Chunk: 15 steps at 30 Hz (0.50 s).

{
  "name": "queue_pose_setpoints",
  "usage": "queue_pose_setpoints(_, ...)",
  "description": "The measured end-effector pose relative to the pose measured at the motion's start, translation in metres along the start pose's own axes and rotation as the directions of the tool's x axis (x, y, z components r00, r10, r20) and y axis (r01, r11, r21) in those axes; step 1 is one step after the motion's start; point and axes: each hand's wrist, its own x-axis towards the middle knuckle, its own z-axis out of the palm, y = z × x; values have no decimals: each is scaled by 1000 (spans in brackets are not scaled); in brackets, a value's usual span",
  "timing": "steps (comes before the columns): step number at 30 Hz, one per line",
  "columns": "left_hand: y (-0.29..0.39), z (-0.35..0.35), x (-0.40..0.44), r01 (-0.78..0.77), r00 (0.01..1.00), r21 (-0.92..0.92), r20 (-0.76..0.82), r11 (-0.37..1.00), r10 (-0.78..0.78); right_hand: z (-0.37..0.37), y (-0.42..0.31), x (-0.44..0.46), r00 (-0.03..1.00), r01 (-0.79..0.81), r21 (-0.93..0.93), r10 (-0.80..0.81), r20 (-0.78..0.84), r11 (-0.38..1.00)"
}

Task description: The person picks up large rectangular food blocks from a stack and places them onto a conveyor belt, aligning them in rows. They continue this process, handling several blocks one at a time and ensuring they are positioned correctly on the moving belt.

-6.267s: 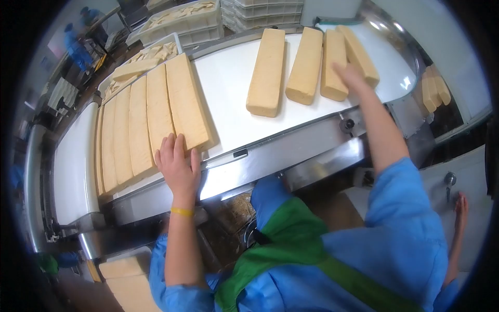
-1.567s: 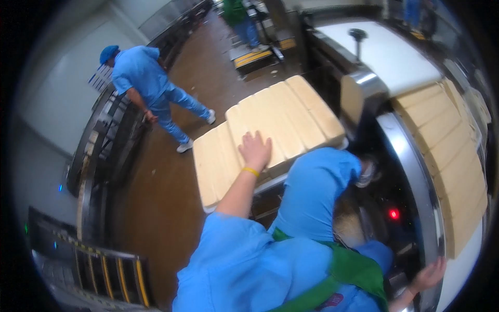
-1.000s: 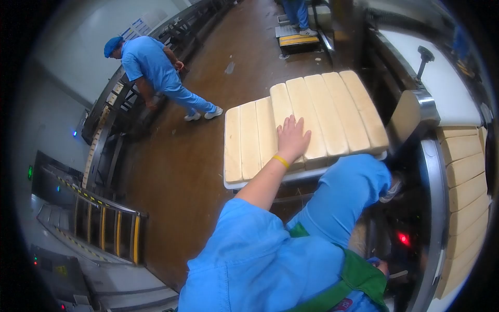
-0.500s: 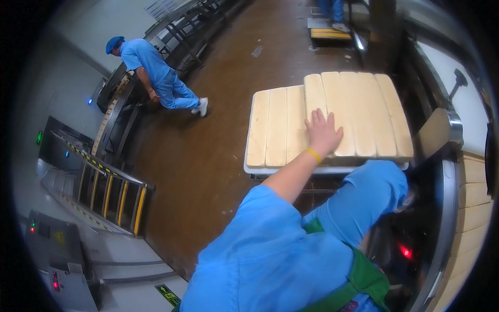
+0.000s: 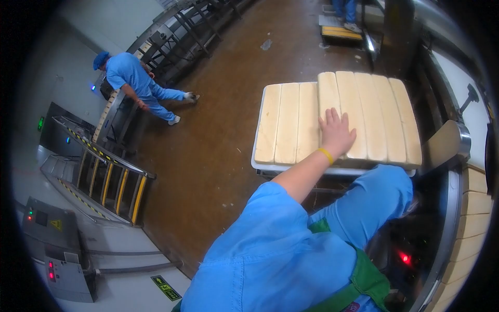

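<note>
My left hand (image 5: pixel 338 136), with a yellow band on the wrist, lies palm down and fingers apart on the raised layer of long cream-coloured blocks (image 5: pixel 377 117). It touches the left part of that layer and grips nothing. Beside it, at a lower level, are 3 more such blocks (image 5: pixel 286 125). All rest side by side on a white tray (image 5: pixel 255 165), whose near edge shows. A bent, blue-clothed limb (image 5: pixel 364 200) reaches toward the tray's near right side. My right hand does not show.
Similar blocks (image 5: pixel 470 223) line a metal-edged conveyor at right, near a metal plate (image 5: pixel 447 140). A co-worker in blue (image 5: pixel 138 86) stands by a conveyor at far left. Yellow-striped steps (image 5: pixel 112 187) and control boxes (image 5: pixel 52 223) are at left; another person's legs (image 5: pixel 347 13) are at top.
The view has shifted, so the tray and my left hand appear slightly farther right. The hand stays on the blocks. The co-worker at left has changed stride and arm position.
</note>
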Motion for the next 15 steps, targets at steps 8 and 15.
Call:
queue_pose_setpoints(8,1,-2,1,9,1000,-14,14,1000,-9,2,0,1,1000,-3,-3,3,6,1000)
queue_pose_setpoints(15,0,-3,0,-2,1000,-15,16,1000,2,1,4,-2,1000,-8,8,8,-1,1000)
